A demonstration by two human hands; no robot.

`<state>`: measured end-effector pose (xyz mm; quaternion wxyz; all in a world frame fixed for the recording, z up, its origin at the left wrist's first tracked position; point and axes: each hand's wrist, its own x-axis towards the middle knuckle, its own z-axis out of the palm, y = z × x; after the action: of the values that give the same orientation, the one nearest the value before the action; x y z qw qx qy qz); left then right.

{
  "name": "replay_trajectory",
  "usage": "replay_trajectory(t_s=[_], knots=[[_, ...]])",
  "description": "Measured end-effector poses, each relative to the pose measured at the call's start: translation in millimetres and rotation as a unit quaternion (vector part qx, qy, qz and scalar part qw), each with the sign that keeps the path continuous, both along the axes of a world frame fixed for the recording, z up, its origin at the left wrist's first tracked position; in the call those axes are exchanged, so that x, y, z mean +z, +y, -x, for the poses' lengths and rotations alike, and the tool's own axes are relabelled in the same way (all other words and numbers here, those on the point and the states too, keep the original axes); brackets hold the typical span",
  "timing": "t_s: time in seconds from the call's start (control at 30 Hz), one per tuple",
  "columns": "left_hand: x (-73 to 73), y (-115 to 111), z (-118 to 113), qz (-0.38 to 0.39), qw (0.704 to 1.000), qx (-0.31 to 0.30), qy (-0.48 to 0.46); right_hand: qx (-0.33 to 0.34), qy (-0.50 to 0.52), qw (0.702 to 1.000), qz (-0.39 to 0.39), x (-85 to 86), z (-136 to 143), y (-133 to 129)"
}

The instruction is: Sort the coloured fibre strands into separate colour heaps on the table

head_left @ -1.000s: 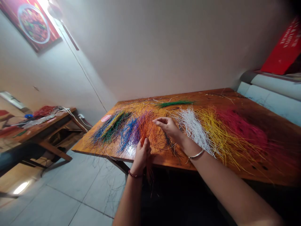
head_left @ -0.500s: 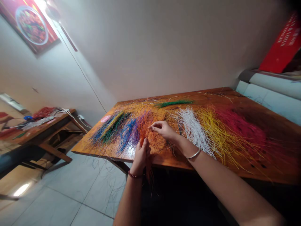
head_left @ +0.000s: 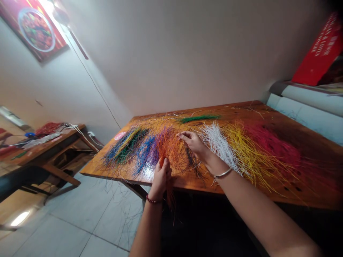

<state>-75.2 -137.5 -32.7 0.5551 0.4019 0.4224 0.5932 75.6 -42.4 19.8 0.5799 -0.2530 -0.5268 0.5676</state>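
My left hand [head_left: 161, 175] is wrapped round a bundle of thin orange strands [head_left: 165, 146] at the table's front edge. The strands fan out above the fist, and their ends hang below it. To the right, my right hand [head_left: 193, 143] hovers with thumb and fingertips pinched together; whatever they hold is too fine to make out. Purple and blue strands [head_left: 146, 155] lie just left of the orange bundle. Dark strands [head_left: 191, 159] lie under my right hand, and a pile of white strands [head_left: 221, 148] spreads beyond my right wrist.
Yellow strands [head_left: 245, 153] and pink-red strands [head_left: 276, 146] cover the right of the wooden table [head_left: 241, 107]. Green strands [head_left: 199, 118] lie at the back; a blue, yellow and green pile [head_left: 127, 146] sits left. Another cluttered table [head_left: 53, 142] stands at far left, with a red box [head_left: 317, 53] at upper right.
My right hand has moved a little to the right and up, away from the orange bundle, still pinched. My left hand keeps its grip in about the same place.
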Motion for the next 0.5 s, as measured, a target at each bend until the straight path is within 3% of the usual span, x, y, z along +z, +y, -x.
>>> replay_trajectory(t_s=[0.33, 0.5], knots=[[1.5, 0, -1, 0.006, 1.0, -0.003, -0.01, 0.113, -0.175, 0.977, -0.045, -11.2, 9, -2], [1.9, 0, -1, 0.011, 1.0, 0.001, 0.0, 0.079, -0.161, 0.981, -0.077, -19.2, 14, 3]])
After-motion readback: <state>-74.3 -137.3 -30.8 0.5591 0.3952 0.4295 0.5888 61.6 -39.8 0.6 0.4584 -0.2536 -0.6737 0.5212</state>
